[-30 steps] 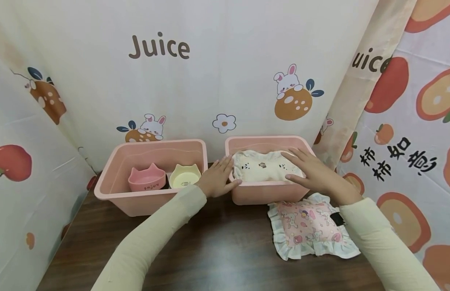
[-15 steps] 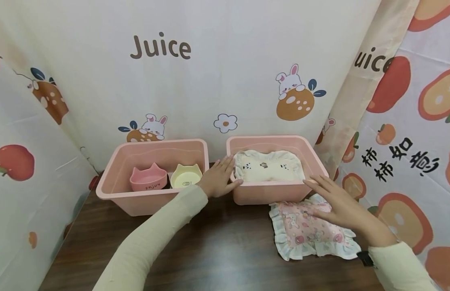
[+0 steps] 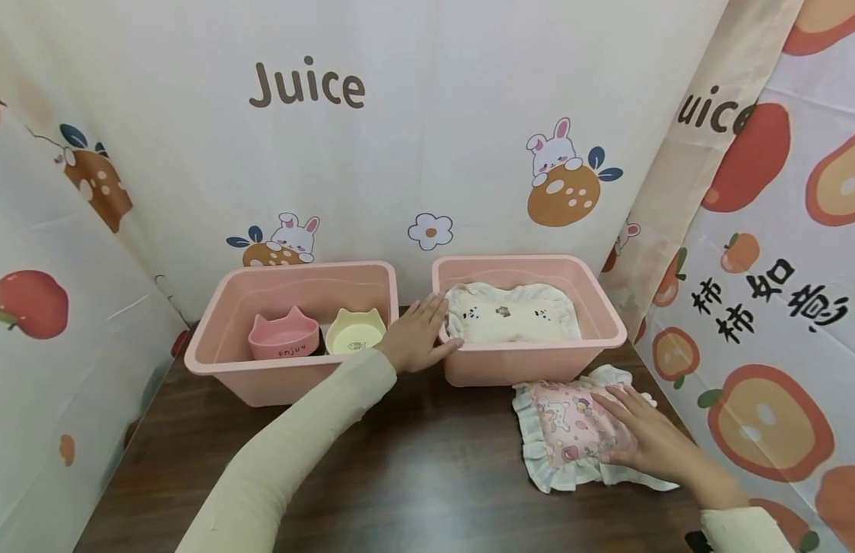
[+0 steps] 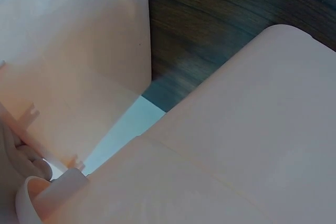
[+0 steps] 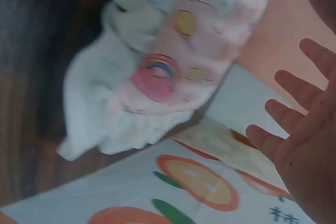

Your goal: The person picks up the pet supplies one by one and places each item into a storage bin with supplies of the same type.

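My left hand rests at the near left corner of the right pink bin, its fingers extended along the rim. In the left wrist view only a small part of the hand shows at the left edge. A cream ruffled pillow with small animal faces lies inside that bin. Over the pink patterned pillow, which has a white frill and lies on the table, hovers my right hand. Its fingers are spread, and the right wrist view shows the pillow apart from the fingertips.
To the left stands another pink bin, holding a pink cat-eared bowl and a pale yellow one. Both bins stand on a dark wooden table, near a printed curtain. A fruit-patterned cloth hangs at the right.
My right hand has moved from over the cream pillow, rightward and toward me, to above the pink pillow. The left hand has stayed at the bin's corner.
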Demonstrator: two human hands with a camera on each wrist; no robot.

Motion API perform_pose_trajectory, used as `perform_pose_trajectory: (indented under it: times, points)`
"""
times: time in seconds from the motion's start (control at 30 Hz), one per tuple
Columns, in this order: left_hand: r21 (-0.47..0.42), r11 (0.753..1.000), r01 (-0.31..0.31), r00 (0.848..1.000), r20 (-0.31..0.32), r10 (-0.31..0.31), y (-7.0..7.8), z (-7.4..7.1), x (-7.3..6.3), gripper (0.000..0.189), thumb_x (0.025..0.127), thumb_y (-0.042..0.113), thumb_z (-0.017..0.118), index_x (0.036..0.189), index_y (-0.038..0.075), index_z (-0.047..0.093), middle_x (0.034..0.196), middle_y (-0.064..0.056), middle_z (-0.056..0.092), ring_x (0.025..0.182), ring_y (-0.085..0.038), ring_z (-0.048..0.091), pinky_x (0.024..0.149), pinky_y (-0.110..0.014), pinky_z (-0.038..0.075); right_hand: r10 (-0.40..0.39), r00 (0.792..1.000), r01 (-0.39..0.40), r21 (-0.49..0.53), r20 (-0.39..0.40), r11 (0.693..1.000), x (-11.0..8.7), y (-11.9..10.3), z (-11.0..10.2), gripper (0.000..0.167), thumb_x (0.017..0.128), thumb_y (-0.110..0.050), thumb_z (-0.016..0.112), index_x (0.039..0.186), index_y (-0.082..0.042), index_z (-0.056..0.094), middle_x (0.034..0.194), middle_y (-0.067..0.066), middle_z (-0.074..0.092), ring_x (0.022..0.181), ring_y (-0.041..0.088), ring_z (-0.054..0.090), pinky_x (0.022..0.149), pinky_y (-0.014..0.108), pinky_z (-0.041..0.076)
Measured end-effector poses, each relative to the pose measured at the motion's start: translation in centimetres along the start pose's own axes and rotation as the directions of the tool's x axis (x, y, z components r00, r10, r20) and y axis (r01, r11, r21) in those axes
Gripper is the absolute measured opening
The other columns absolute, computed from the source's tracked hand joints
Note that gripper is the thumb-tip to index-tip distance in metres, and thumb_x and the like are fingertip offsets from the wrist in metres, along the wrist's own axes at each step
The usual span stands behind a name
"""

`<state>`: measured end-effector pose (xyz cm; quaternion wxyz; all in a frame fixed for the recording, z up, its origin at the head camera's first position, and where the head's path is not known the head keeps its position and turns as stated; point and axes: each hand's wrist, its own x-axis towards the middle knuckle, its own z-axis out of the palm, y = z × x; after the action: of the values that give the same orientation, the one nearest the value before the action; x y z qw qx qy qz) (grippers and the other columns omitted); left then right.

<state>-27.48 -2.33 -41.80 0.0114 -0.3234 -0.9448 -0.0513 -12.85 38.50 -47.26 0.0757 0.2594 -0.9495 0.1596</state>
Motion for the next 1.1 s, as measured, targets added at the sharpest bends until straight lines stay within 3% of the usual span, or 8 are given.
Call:
perform_pose_trajectory:
  times: [0.1,0.2,0.37,0.57,0.97,1.1]
  points:
    - [0.0,1.0,0.001,1.0,0.002,-0.001,0.0,0.0,-0.1,0.083,0.097,0.062,0.029,0.153,0.003,0.014,0.16,-0.014,0.011,0.147,-0.026,0.011,0.119,-0.04,0.013,0.059,0.997,-0.06,0.011,0.049,0.998,-0.1,0.5,0.6,0.089,0.064,-0.043,0.085,0.139,-0.012,0.048,0.14,0.028,0.042,0.131,0.052,0.032,0.092,0.075,0.03]
    - [0.0,1.0,0.0,1.0,-0.002,0.0,0.0,0.1,-0.2,0.083,0.097,0.062,0.029,0.153,0.002,0.015,0.16,-0.014,0.012,0.147,-0.026,0.01,0.119,-0.041,0.013,0.085,0.993,-0.084,-0.009,0.087,0.996,-0.1,1.1,1.2,0.092,0.064,-0.047,0.084,0.141,-0.013,0.046,0.141,0.027,0.041,0.128,0.053,0.033,0.078,0.08,0.033]
    - [0.005,1.0,0.007,1.0,-0.004,-0.007,0.1,0.2,-0.3,0.082,0.097,0.062,0.029,0.153,0.003,0.014,0.16,-0.013,0.011,0.147,-0.026,0.01,0.119,-0.041,0.012,0.067,0.991,-0.065,-0.017,0.119,0.998,0.5,1.9,2.0,0.094,0.061,-0.044,0.086,0.138,-0.008,0.048,0.14,0.029,0.042,0.127,0.054,0.035,0.09,0.072,0.033]
    - [0.004,1.0,0.009,1.0,0.013,-0.009,0.3,0.1,-0.4,0.083,0.097,0.062,0.028,0.153,0.003,0.012,0.161,-0.011,0.006,0.148,-0.025,0.009,0.119,-0.04,0.012,0.128,0.967,-0.134,0.011,0.221,0.991,1.1,2.4,2.6,0.096,0.06,-0.044,0.086,0.14,-0.007,0.046,0.144,0.031,0.038,0.131,0.055,0.029,0.102,0.068,0.024]
    - [0.012,1.0,-0.001,1.0,0.002,0.001,0.0,0.0,-0.2,0.083,0.097,0.062,0.027,0.153,0.003,0.012,0.161,-0.011,0.007,0.148,-0.026,0.01,0.118,-0.041,0.014,0.206,0.938,-0.206,-0.028,0.279,0.978,2.4,3.0,3.8,0.111,0.055,-0.057,0.085,0.145,-0.012,0.038,0.147,0.03,0.031,0.134,0.055,0.019,0.1,0.074,0.016]
    - [0.02,1.0,-0.003,1.0,-0.003,0.003,0.0,0.0,-0.1,0.083,0.097,0.062,0.027,0.153,0.003,0.012,0.161,-0.011,0.007,0.147,-0.026,0.01,0.118,-0.041,0.014,0.201,0.938,-0.199,-0.037,0.283,0.979,2.9,3.0,3.9,0.117,0.051,-0.061,0.084,0.145,-0.008,0.037,0.146,0.03,0.032,0.135,0.055,0.016,0.099,0.075,0.012]
